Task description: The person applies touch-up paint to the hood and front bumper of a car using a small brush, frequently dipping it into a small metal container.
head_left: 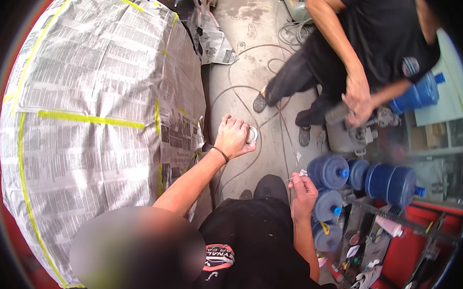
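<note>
My left hand (235, 136) is stretched out over the floor beside the papered car. Its fingers wrap round a small round object with a white rim (252, 135); whether it is a cup or a roll I cannot tell. Close to my right thigh, my right hand (302, 191) is closed in a pinch on a thin pale stick-like piece (290, 179) with a whitish bit by the fingertips. Newspaper sheets (95, 150) joined with yellow tape (91, 119) cover the car body on my left, apart from my left hand.
Another person (377, 40) in dark clothes stands at the far right, hands together round a greyish object. Hoses (250, 89) loop across the concrete floor (243, 170). Several blue water jugs (328, 171) stand to my right, near a cluttered red cart (416, 229). A compressor tank (298, 7) sits at the back.
</note>
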Action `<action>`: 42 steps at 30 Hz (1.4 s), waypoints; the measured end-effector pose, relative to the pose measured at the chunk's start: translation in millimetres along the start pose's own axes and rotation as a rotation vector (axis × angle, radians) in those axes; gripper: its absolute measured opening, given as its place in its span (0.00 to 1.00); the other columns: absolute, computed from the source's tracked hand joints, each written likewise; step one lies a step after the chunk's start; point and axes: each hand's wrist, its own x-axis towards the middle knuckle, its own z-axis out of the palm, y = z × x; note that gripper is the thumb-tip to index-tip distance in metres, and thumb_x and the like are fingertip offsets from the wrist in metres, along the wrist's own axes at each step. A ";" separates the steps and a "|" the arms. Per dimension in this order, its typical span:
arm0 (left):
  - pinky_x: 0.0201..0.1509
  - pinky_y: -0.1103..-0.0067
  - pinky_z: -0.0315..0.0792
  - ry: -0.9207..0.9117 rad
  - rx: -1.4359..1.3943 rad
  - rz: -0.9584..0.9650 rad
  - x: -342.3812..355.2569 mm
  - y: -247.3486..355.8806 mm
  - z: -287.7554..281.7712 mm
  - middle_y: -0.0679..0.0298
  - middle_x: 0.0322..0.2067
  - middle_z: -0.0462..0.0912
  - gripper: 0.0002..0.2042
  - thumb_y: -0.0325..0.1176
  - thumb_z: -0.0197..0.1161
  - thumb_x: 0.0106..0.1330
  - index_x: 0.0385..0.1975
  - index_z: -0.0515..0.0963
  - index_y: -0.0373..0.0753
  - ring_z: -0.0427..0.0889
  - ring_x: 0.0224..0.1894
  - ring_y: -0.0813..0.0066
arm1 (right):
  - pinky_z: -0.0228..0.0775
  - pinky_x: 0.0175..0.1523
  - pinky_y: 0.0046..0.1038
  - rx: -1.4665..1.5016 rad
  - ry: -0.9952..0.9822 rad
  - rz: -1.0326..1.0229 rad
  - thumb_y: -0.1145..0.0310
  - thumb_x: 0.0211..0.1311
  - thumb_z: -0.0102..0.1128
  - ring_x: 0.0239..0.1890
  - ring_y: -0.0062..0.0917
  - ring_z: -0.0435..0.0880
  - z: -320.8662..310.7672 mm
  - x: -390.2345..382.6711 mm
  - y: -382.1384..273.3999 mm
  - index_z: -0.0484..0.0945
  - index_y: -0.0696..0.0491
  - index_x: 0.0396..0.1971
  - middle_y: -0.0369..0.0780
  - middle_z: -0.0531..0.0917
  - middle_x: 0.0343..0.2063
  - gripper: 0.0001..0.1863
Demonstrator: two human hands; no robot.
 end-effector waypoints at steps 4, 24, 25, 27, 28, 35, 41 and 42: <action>0.74 0.53 0.69 0.052 0.003 -0.089 45.4 -69.0 1.2 0.57 0.40 0.88 0.23 0.51 0.77 0.51 0.39 0.88 0.39 0.88 0.49 0.58 | 0.76 0.50 0.24 -0.025 -0.075 0.085 0.73 0.76 0.72 0.38 0.18 0.84 65.5 63.8 -0.2 0.89 0.63 0.46 0.38 0.89 0.40 0.08; 0.75 0.52 0.67 0.106 0.040 -0.200 475.0 -363.3 46.5 0.56 0.39 0.88 0.24 0.53 0.75 0.51 0.39 0.88 0.38 0.88 0.48 0.56 | 0.77 0.48 0.23 0.051 -0.100 0.013 0.72 0.78 0.70 0.37 0.18 0.84 365.4 598.4 -45.5 0.88 0.61 0.50 0.35 0.88 0.38 0.09; 0.75 0.52 0.67 0.075 0.023 -0.203 501.3 -376.0 50.4 0.56 0.39 0.88 0.24 0.54 0.75 0.52 0.39 0.88 0.38 0.88 0.48 0.56 | 0.78 0.48 0.23 0.043 -0.089 -0.001 0.72 0.78 0.70 0.37 0.18 0.84 376.8 629.0 -49.2 0.88 0.61 0.50 0.35 0.88 0.38 0.09; 0.76 0.50 0.66 0.041 0.017 -0.200 550.1 -405.4 62.0 0.54 0.41 0.88 0.25 0.54 0.74 0.54 0.41 0.88 0.37 0.88 0.50 0.56 | 0.78 0.48 0.23 0.037 -0.099 -0.023 0.73 0.78 0.70 0.37 0.18 0.84 395.0 691.6 -53.0 0.88 0.61 0.49 0.36 0.88 0.39 0.08; 0.77 0.48 0.66 -0.003 0.004 -0.196 575.9 -420.3 70.1 0.53 0.43 0.88 0.26 0.54 0.73 0.55 0.42 0.88 0.37 0.88 0.52 0.55 | 0.76 0.48 0.22 0.041 -0.057 -0.016 0.72 0.78 0.70 0.37 0.17 0.84 403.7 722.5 -56.1 0.89 0.61 0.48 0.35 0.89 0.38 0.08; 0.77 0.49 0.65 0.012 0.018 -0.200 788.2 -523.4 99.2 0.56 0.42 0.88 0.27 0.56 0.74 0.54 0.43 0.88 0.38 0.88 0.51 0.57 | 0.77 0.44 0.22 0.025 0.156 0.062 0.69 0.78 0.71 0.34 0.16 0.83 428.4 926.4 -86.2 0.88 0.58 0.47 0.33 0.86 0.36 0.08; 0.77 0.50 0.66 0.065 0.036 -0.184 966.1 -607.6 112.7 0.56 0.41 0.87 0.26 0.55 0.74 0.55 0.43 0.88 0.38 0.88 0.51 0.57 | 0.73 0.42 0.23 0.105 0.274 0.032 0.68 0.79 0.70 0.32 0.15 0.79 454.5 1074.0 -121.0 0.86 0.56 0.42 0.32 0.83 0.32 0.06; 0.77 0.50 0.66 0.055 0.027 -0.194 996.1 -618.9 116.0 0.56 0.41 0.87 0.25 0.55 0.74 0.55 0.43 0.88 0.39 0.88 0.50 0.57 | 0.72 0.41 0.23 0.122 0.301 0.027 0.68 0.79 0.70 0.32 0.15 0.78 460.0 1100.6 -124.8 0.85 0.56 0.41 0.32 0.82 0.32 0.07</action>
